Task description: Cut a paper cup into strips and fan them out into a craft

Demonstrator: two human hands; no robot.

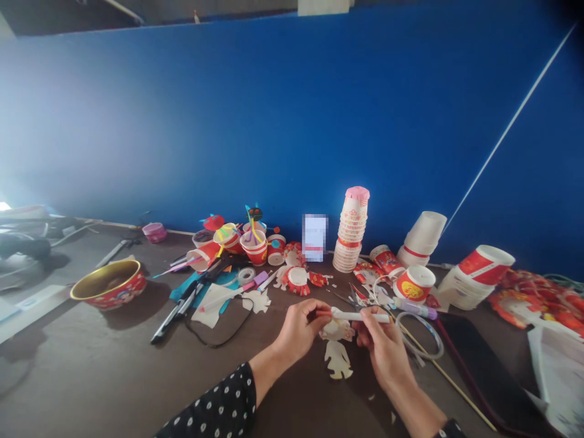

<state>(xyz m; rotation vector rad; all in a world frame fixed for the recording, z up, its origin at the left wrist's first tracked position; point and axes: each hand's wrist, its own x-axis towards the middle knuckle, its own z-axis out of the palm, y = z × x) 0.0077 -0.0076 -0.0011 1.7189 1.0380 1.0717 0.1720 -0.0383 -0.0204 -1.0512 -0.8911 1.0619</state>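
Note:
My right hand (378, 340) is closed on a white marker-like tube (351, 316), which lies level above the table. At the tube's left end the fingers of my left hand (303, 325) are pinched together; a small white tip shows beside them. Just under the tube is a pale paper cut-out (336, 329) with a rounded, scalloped shape, partly hidden by my hands. Below that, flat on the dark table, lies a cream paper figure cut-out (338, 359). Scissors (354, 297) lie behind my right hand, partly covered.
A tall stack of paper cups (350, 231) stands at the back, with more cups (424, 234) to its right. A red-and-gold bowl (109, 285) is on the left. A coil of clear tubing (420, 336), a wooden stick (456, 383) and a dark tablet-like slab (490, 374) lie at right.

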